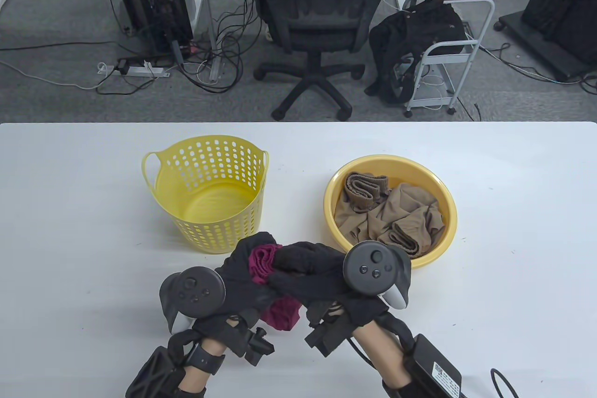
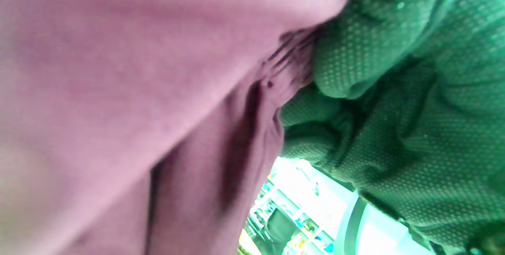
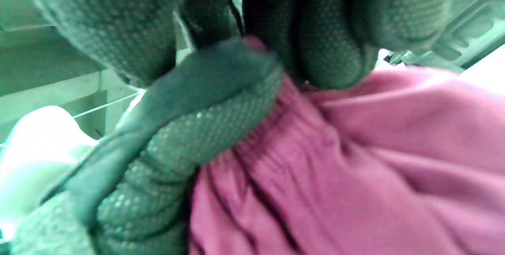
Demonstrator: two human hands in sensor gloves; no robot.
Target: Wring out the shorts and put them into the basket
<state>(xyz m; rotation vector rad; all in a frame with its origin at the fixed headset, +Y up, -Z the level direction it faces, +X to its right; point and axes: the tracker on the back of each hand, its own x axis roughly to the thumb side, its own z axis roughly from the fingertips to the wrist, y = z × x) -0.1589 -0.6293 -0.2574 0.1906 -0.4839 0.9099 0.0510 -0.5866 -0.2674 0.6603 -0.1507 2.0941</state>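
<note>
Both gloved hands grip the magenta shorts [image 1: 268, 267] as one bunched wad, held just in front of the yellow basket [image 1: 205, 192], toward the person. The left hand [image 1: 238, 276] has its fingers curled round the upper part of the wad, on the side nearer the basket, and the right hand [image 1: 308, 276] reaches across from the right with its fingers clenched over the cloth where the two hands meet. A lower fold of the shorts hangs out beneath the hands, farther from the basket. In the left wrist view the shorts [image 2: 138, 101] fill most of the frame as blurred pinkish cloth, with dotted glove fingers [image 2: 347, 49] pressing into their creases. In the right wrist view the gathered, ribbed edge of the shorts [image 3: 335, 168] is squeezed between glove fingers [image 3: 197, 136] and a second glove above. The basket stands upright with holes in its wall and a loop handle on each side; nothing shows inside it. To the right of the basket, apart from it, sits a yellow basin [image 1: 443, 202] holding crumpled brown garments [image 1: 392, 220]. Behind the basket, past the far edge of the white table [image 1: 70, 230], stands a black office chair [image 1: 317, 34].
</note>
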